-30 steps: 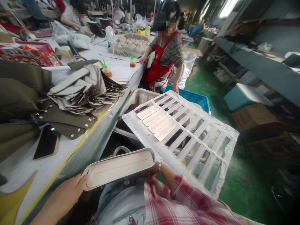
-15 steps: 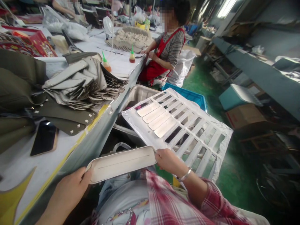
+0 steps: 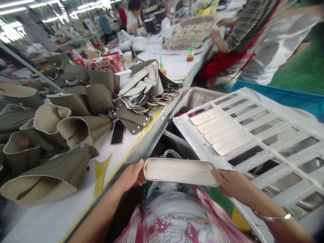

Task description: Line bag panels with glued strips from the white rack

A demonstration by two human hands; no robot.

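Observation:
A cream oblong panel (image 3: 178, 171) with rounded ends, a dark rim and a thin line along its middle is stretched between my hands above my lap. My right hand (image 3: 229, 182) pinches its right end, thumb on top. At the left end is my left hand (image 3: 131, 175), closed against the edge, thumb beside the rim and fingers partly hidden. To the right, a white slatted rack (image 3: 255, 135) carries several similar cream panels (image 3: 222, 130) side by side. A pile of pale, dark-edged pieces (image 3: 144, 87) is heaped on the table to the left.
The white table (image 3: 131, 141) has a yellow-taped edge. On it are a phone (image 3: 118, 132), olive bag bodies (image 3: 76, 130), a yellow piece (image 3: 101, 173) and green-tipped bottles (image 3: 190, 54). Below the rack are a grey tub (image 3: 194, 96) and blue crate (image 3: 283, 99). A co-worker in a red apron (image 3: 215, 67) sits beyond.
My view has swung left, bringing the olive bag bodies into sight. The panel now lies more level, and my left thumb has slid off its face to the edge. My right hand keeps its pinch.

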